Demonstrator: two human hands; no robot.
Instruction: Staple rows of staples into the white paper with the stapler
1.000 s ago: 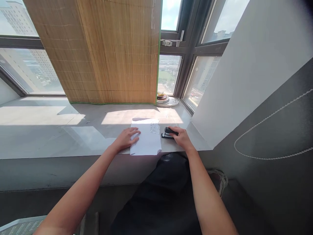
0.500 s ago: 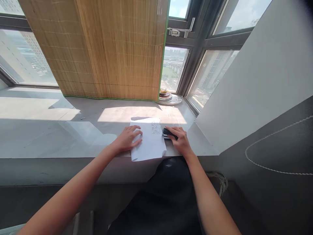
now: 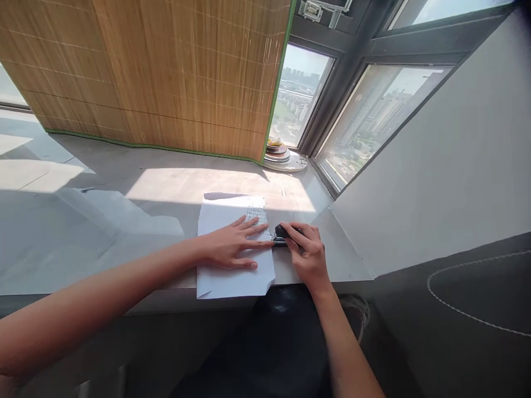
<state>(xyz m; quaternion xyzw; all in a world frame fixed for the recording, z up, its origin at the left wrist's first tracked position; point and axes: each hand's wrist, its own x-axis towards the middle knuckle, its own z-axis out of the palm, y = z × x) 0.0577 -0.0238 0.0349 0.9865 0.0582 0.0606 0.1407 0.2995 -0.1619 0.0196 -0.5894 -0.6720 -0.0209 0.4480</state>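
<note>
White paper (image 3: 224, 284) lies on the windowsill, its lower edge reaching the sill's front edge and its lower right corner bent. Near its upper right is a patch of small dark marks (image 3: 256, 207), too fine to make out. My left hand (image 3: 232, 244) rests flat on the paper with fingers spread, covering the lower part of the patch. In my right hand (image 3: 309, 251) is a black stapler (image 3: 282, 232), gripped from the right. The stapler's front end is at the paper's right edge, close to my left fingertips.
A bamboo blind (image 3: 178, 77) with green edging hangs at the back. Stacked plates (image 3: 286, 160) stand in the window corner. The white wall (image 3: 435, 166) slopes along the right, with a looped cord (image 3: 429, 282) below. My dark-clad leg (image 3: 265, 342) is under the sill's edge.
My left hand has moved right, from the paper's left edge onto its middle, and flattened. My right hand still grips the stapler at the right edge. The camera view has shifted.
</note>
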